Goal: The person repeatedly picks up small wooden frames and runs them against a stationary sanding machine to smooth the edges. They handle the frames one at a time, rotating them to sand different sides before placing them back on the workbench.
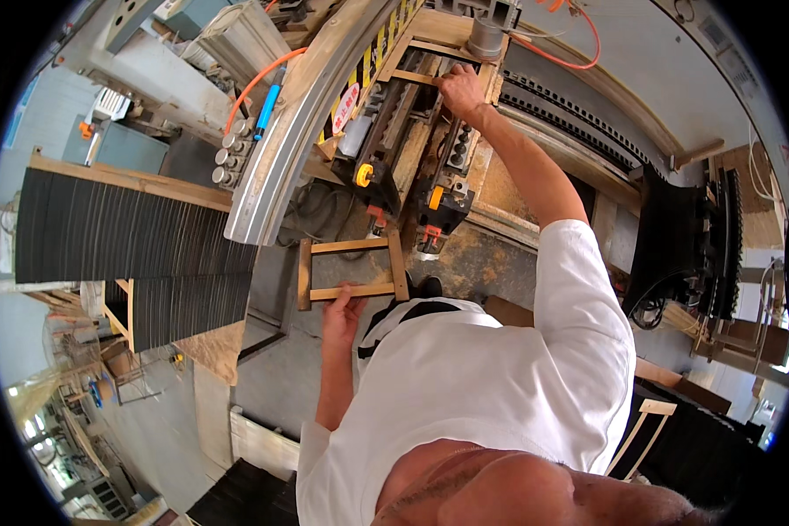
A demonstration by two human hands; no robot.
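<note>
My left hand [344,309] is closed on the near rail of a small wooden frame [304,275], held in front of my waist. This frame has two side pieces joined by two crossbars. My right arm reaches forward into a woodworking machine [403,167]. There my right hand [462,90] is closed around the right end of a pale wooden bar [415,77], which looks like part of a second wooden frame lying on the machine. A metal cylinder [486,40] stands just beyond that hand. My fingertips are partly hidden.
A metal beam [276,158] with a yellow-and-black striped edge runs along the machine's left. Yellow knobs [364,175] sit on its near ends. Stacked black panels [131,232] stand at left. An orange hose [259,83] curves over the beam. Sawdust [469,263] covers the floor by the machine.
</note>
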